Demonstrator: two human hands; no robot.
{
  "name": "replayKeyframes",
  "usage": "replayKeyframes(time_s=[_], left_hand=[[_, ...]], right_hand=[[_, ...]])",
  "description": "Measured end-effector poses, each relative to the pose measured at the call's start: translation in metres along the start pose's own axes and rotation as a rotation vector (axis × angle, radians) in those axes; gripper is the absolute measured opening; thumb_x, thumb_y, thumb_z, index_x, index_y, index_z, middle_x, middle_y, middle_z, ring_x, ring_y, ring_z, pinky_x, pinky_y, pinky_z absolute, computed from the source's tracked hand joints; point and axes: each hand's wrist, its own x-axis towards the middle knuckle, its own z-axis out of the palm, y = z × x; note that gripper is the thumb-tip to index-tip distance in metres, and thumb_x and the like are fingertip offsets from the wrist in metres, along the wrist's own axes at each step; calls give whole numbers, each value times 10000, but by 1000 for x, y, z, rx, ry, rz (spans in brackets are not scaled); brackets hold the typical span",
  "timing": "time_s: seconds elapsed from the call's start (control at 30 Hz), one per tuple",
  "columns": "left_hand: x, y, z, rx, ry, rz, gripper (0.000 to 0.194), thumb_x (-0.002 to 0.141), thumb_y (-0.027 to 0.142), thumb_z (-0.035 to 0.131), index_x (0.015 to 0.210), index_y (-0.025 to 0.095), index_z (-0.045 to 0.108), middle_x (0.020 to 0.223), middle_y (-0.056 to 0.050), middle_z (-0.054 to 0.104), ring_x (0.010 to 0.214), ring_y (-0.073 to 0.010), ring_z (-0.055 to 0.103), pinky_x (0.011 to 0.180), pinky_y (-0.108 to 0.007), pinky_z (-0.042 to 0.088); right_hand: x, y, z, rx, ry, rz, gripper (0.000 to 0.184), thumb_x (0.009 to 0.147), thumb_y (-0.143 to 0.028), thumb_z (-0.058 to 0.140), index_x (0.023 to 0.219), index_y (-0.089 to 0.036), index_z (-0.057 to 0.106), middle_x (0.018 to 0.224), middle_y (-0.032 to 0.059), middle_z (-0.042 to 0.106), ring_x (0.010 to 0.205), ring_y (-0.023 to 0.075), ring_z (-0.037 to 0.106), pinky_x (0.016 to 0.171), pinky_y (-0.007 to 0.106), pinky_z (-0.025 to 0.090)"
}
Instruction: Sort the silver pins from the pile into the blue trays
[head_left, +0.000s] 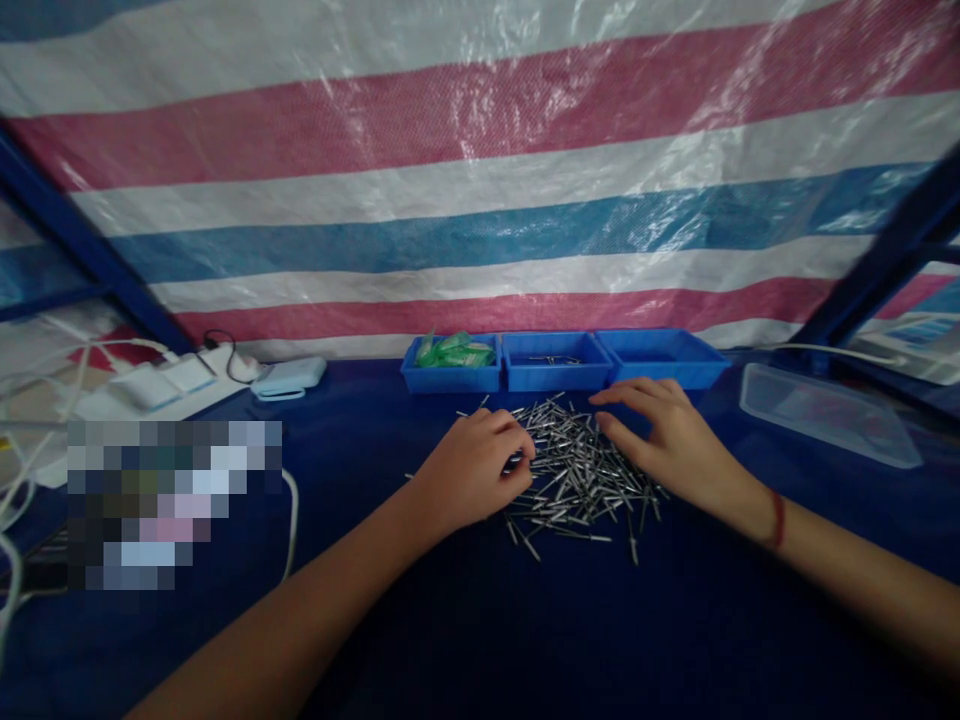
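Note:
A loose heap of thin silvery metal pins (574, 470), which look like blind rivets, lies on the dark blue table. My left hand (480, 465) rests at the heap's left side with its fingers curled in toward the thumb. What it may hold is hidden behind the fingers. Over the right side of the heap is my right hand (660, 435), its thumb and fingers stretched apart and nothing visible between them. Just behind the heap stand three blue bins: the left bin (450, 382) holds green plastic, the middle bin (556, 378) a few pins, and the right bin (671, 376) shows no contents.
A clear plastic lid (832, 415) lies to the right. On the left are a white power strip (161, 385) with cables, a pale blue box-like device (289, 378) and a blurred-out object (176, 500). A striped plastic sheet (480, 230) hangs behind the table.

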Motion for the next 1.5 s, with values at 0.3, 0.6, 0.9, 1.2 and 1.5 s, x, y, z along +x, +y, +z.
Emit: replayKeyframes(time_s=[0.3, 0.6, 0.9, 1.2, 1.5], left_hand=[[4, 4, 13, -13, -13, 42, 132, 837, 263, 527, 829, 190, 636, 827, -30, 577, 806, -159, 512, 783, -330, 415], [7, 7, 18, 14, -3, -6, 141, 827, 282, 553, 873, 206, 662, 875, -34, 577, 852, -173, 504, 809, -344, 408], [11, 13, 21, 33, 4, -5, 134, 839, 269, 537, 861, 215, 658, 883, -26, 580, 837, -169, 503, 811, -352, 396], [10, 17, 15, 181, -34, 43, 184, 876, 269, 483, 831, 198, 646, 813, -20, 598, 807, -166, 517, 710, -317, 347], [12, 18, 14, 309, -93, 51, 177, 887, 249, 479, 828, 192, 636, 841, -5, 617, 832, -172, 536, 709, -324, 307]], right_hand=[[-9, 0, 1, 99, 14, 29, 179, 813, -277, 500, 921, -211, 626, 918, 53, 659, 883, 226, 579, 816, 429, 414], [-15, -5, -2, 149, 14, 37, 161, 813, -262, 509, 914, -225, 628, 929, 45, 661, 897, 220, 579, 808, 406, 439], [-17, -9, -2, 189, -12, 35, 154, 816, -264, 511, 908, -221, 626, 928, 38, 661, 906, 212, 575, 822, 401, 434], [-18, -11, -2, 212, -22, 33, 146, 816, -264, 521, 912, -218, 622, 923, 39, 655, 906, 210, 569, 819, 400, 431], [-18, -13, -2, 213, -40, 16, 152, 821, -254, 514, 918, -222, 627, 928, 33, 658, 900, 201, 575, 813, 383, 437]])
